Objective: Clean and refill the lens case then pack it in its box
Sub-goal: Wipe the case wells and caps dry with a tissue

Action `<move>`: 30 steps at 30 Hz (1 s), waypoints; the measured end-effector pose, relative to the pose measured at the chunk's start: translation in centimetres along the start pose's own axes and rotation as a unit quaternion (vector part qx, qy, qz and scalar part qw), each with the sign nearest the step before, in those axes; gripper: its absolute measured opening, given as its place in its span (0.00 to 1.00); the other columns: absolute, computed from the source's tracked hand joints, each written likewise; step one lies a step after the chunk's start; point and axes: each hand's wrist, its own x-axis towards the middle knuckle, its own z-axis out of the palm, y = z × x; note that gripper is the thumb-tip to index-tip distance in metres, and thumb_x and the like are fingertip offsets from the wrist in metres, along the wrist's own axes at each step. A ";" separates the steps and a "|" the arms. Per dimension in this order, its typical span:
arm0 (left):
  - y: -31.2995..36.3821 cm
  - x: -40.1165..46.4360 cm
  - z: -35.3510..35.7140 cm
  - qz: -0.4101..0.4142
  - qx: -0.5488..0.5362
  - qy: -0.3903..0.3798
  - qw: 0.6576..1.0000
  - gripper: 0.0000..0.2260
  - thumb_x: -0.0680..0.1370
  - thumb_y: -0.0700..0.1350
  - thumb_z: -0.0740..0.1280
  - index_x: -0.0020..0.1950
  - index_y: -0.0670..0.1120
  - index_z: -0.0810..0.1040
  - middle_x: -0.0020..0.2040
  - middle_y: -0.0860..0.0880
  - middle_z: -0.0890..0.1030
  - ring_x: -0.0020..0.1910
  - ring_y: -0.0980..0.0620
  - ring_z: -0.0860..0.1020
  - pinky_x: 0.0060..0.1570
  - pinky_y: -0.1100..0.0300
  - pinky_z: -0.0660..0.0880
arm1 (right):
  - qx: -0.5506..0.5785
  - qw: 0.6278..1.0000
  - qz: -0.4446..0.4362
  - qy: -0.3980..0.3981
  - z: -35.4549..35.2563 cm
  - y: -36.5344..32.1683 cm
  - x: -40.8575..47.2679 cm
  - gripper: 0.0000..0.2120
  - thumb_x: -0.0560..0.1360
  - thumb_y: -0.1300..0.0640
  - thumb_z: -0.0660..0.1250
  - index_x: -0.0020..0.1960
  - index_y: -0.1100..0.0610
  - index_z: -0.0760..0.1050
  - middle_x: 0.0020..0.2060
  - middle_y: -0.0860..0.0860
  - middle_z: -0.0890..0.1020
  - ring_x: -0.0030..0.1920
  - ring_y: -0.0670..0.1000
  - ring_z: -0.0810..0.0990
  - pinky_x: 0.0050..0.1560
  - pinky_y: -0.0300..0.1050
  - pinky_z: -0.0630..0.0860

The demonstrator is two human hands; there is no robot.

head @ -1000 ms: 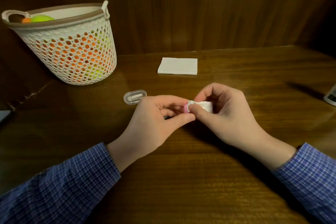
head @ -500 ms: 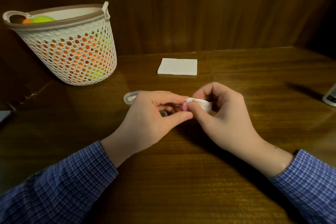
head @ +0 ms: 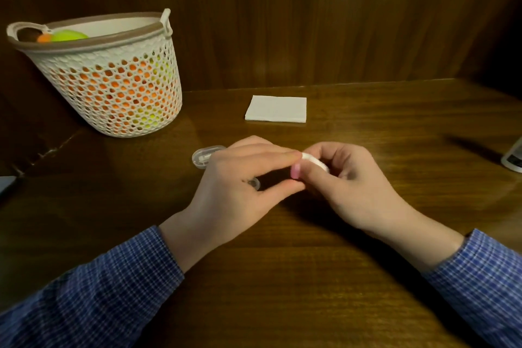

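Both hands meet over the middle of the tabletop (head: pixel 282 277), much as a second ago, though the left hand (head: pixel 237 192) has slid up and now hides more of the clear box (head: pixel 203 156) at its ten o'clock. Its fingers (head: pixel 279 157) and thumb pinch the pink lens case (head: pixel 295 171). The right hand (head: pixel 356 186) grips a white tissue wad (head: pixel 315 159) against the case. A folded napkin (head: pixel 276 109) lies at twelve o'clock, a basket (head: pixel 113 87) farther left.
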 end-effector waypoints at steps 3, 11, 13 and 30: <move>0.6 0.1 -0.2 -0.227 -0.207 -0.023 0.951 0.16 0.75 0.50 0.75 0.61 0.49 0.84 0.51 0.52 0.88 0.51 0.54 0.86 0.48 0.62 0.83 | -0.078 0.993 -0.070 0.061 -0.3 0.1 0.0 0.06 0.78 0.52 0.70 0.45 0.51 0.82 0.38 0.49 0.84 0.39 0.49 0.80 0.37 0.42 0.77; -0.4 0.5 -0.5 -0.433 -0.519 -0.145 0.723 0.11 0.75 0.45 0.72 0.55 0.43 0.88 0.47 0.45 0.86 0.45 0.52 0.84 0.46 0.62 0.81 | -0.197 0.963 -0.176 0.042 -0.4 0.2 -0.2 0.03 0.77 0.56 0.70 0.47 0.54 0.82 0.41 0.45 0.82 0.43 0.47 0.81 0.42 0.34 0.75; -0.3 0.4 -0.6 -0.402 -0.480 -0.109 0.772 0.12 0.72 0.44 0.74 0.54 0.46 0.88 0.48 0.46 0.88 0.47 0.50 0.86 0.48 0.61 0.82 | -0.154 0.978 -0.121 0.067 0.0 0.1 -0.3 0.02 0.76 0.52 0.72 0.46 0.51 0.82 0.39 0.42 0.83 0.44 0.46 0.82 0.42 0.32 0.76; 0.0 0.9 -0.3 -0.355 -0.342 -0.060 0.868 0.15 0.73 0.49 0.72 0.58 0.47 0.85 0.48 0.48 0.88 0.48 0.51 0.87 0.47 0.61 0.83 | -0.106 0.992 -0.045 0.047 0.0 -0.3 -0.1 0.07 0.80 0.53 0.70 0.44 0.54 0.82 0.35 0.49 0.83 0.33 0.42 0.77 0.33 0.31 0.71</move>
